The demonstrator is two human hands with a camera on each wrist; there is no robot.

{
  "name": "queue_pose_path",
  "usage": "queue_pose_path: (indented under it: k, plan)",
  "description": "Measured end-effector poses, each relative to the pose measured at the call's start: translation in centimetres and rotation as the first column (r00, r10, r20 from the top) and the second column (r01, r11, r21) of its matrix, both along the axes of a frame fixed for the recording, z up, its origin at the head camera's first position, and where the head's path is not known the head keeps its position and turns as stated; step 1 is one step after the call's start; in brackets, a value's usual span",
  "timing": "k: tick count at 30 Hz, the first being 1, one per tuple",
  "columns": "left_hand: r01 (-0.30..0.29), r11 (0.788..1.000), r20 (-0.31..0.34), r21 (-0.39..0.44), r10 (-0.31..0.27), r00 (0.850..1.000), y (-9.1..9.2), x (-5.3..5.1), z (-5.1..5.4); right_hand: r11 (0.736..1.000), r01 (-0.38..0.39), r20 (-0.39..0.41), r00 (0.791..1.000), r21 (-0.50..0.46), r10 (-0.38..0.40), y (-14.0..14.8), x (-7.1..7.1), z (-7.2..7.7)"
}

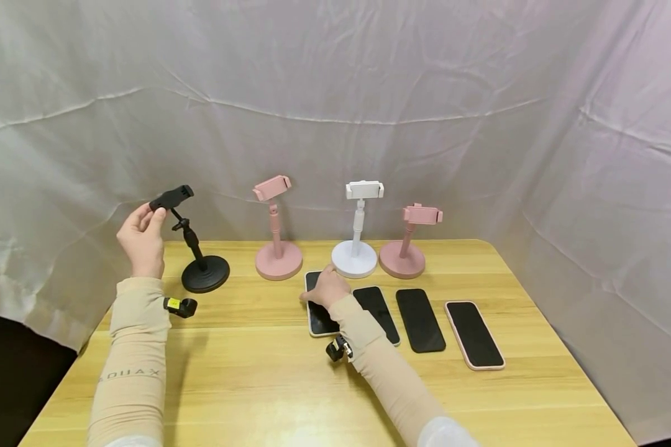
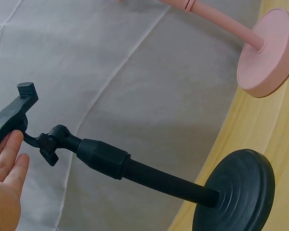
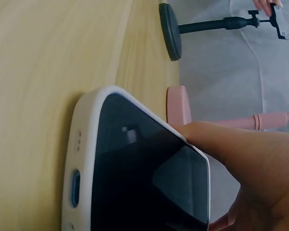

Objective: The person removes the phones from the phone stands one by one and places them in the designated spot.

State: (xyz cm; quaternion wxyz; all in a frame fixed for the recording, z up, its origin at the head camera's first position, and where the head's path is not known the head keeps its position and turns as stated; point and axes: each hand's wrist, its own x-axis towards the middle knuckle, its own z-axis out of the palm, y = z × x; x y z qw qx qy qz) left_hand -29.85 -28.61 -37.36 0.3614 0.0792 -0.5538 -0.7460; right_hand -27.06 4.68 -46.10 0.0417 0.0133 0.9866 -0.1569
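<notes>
At the left of the head view my left hand (image 1: 142, 239) pinches the clamp (image 1: 171, 197) of a black phone stand (image 1: 192, 245) between thumb and fingers. The stand's round base (image 2: 236, 192) rests on the table, and its stem leans toward that hand. My right hand (image 1: 331, 288) grips a white-cased smartphone (image 1: 320, 316) near its far end. The thumb (image 3: 202, 134) lies along one long edge in the right wrist view; the other fingers are mostly hidden. This phone lies screen up, partly covered by the hand and sleeve.
Along the back stand a pink phone stand (image 1: 278, 261), a white one (image 1: 355, 257) and a second pink one (image 1: 402, 259). Right of my right hand lie three more phones: one beside the forearm (image 1: 376, 307), a black one (image 1: 420, 320) and a pink-cased one (image 1: 474, 335). Grey cloth (image 1: 335, 93) hangs behind.
</notes>
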Motion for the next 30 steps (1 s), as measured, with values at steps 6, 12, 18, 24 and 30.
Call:
queue_pose_path:
  k: [6,12,18,24,30]
  plan:
    - [0.007,1.000,-0.001,0.008,-0.007,1.000,0.1,0.0,0.1,0.997,-0.026,0.035,0.999,0.078,0.023,-0.3,-0.1,0.1]
    - [0.008,1.000,0.000,0.006,-0.008,1.000,0.0,-0.1,-0.1,0.987,-0.026,0.055,0.998,0.160,0.017,-0.2,-0.3,-0.4]
    - [0.013,1.000,-0.003,0.009,-0.013,1.000,-0.1,-0.1,-0.2,0.959,-0.027,0.092,0.996,0.283,0.000,-0.3,-0.5,-1.0]
    - [0.017,1.000,-0.001,0.016,-0.017,1.000,-0.3,-0.2,-0.3,0.945,-0.051,0.116,0.993,0.323,0.014,-0.2,-0.3,-1.1]
    - [0.036,0.999,-0.030,0.032,-0.035,0.999,-0.4,-0.7,-0.3,0.954,-0.124,0.100,0.990,0.272,0.100,0.7,-0.1,-0.3]
